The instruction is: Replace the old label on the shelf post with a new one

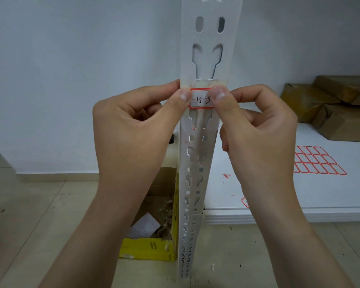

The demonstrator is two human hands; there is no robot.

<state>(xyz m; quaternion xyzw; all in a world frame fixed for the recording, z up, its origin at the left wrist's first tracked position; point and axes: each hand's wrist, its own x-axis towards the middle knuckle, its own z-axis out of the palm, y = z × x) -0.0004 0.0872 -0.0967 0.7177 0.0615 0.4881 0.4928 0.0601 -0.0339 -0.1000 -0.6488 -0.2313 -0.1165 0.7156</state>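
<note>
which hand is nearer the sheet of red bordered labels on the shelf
Right. The right hand is at the shelf post, on the side facing the label sheet; the left hand is across the post, farther away.

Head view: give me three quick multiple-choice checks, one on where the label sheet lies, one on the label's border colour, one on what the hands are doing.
1. The label sheet lies:
A. on the white shelf
B. in the yellow box
C. on the brown parcels

2. The label on the shelf post has a border that is:
A. blue
B. red
C. green

3. The left hand and right hand:
A. hang clear
B. press the label with both thumbs
C. hold scissors

Answers: 1 A, the sheet rests flat on the shelf right of the post. 2 B, red outline. 3 B, thumbs sit on both ends.
</note>
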